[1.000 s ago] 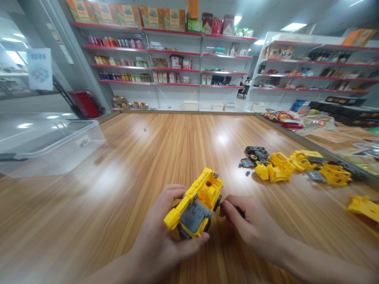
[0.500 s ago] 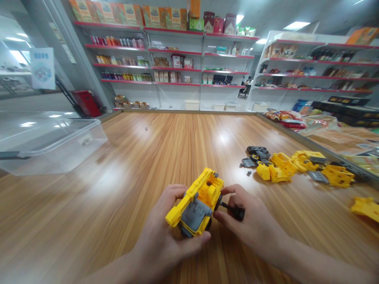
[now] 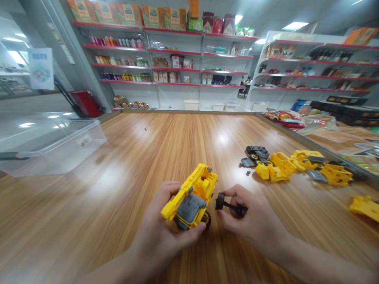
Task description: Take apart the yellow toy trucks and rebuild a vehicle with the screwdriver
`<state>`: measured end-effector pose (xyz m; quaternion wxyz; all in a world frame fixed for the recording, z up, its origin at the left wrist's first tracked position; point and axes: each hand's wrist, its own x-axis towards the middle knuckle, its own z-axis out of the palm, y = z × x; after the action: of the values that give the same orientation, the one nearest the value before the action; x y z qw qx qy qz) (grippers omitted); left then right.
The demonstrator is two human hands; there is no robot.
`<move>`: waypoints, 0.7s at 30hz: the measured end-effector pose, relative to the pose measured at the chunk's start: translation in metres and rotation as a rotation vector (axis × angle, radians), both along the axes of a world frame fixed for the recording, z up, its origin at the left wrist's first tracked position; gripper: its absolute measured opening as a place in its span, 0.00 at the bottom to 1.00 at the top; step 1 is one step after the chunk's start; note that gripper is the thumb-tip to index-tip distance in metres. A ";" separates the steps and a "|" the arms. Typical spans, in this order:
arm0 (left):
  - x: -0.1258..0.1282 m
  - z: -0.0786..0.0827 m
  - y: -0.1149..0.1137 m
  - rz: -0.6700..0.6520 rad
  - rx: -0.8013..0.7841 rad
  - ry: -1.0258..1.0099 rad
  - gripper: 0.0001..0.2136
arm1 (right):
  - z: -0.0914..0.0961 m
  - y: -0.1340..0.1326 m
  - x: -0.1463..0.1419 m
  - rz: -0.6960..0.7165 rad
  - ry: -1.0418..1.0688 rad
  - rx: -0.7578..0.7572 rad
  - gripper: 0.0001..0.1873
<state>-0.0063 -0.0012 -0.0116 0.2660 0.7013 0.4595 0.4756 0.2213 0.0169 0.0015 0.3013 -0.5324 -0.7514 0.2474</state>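
Note:
My left hand (image 3: 161,236) is wrapped round a yellow toy truck (image 3: 192,195) with a grey cab, held tilted just above the wooden table (image 3: 148,157). One black wheel shows at the truck's lower right. My right hand (image 3: 254,225) pinches a black axle with a wheel at each end (image 3: 229,205), held a little to the right of the truck and apart from it.
A pile of loose yellow and grey toy parts (image 3: 296,165) lies at the right, with another yellow piece (image 3: 365,208) near the right edge. A clear plastic bin (image 3: 44,142) stands at the left. Store shelves (image 3: 177,59) with goods line the back.
The black axle has come out of the truck's side and moved right in my right hand. My left hand shifted the truck slightly left.

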 end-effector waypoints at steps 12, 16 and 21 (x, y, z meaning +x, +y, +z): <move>-0.006 0.001 0.011 0.121 -0.165 -0.213 0.21 | 0.005 -0.002 0.008 0.206 -0.394 0.056 0.07; -0.005 0.000 0.013 0.115 -0.177 -0.229 0.21 | 0.008 -0.005 0.010 0.260 -0.451 0.088 0.16; -0.003 0.002 0.013 0.127 -0.197 -0.269 0.21 | 0.005 -0.007 0.009 0.273 -0.487 0.070 0.17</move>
<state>-0.0092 0.0117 -0.0092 0.3621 0.5716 0.5075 0.5334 0.2302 0.0100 0.0067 0.0940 -0.4593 -0.8745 0.1243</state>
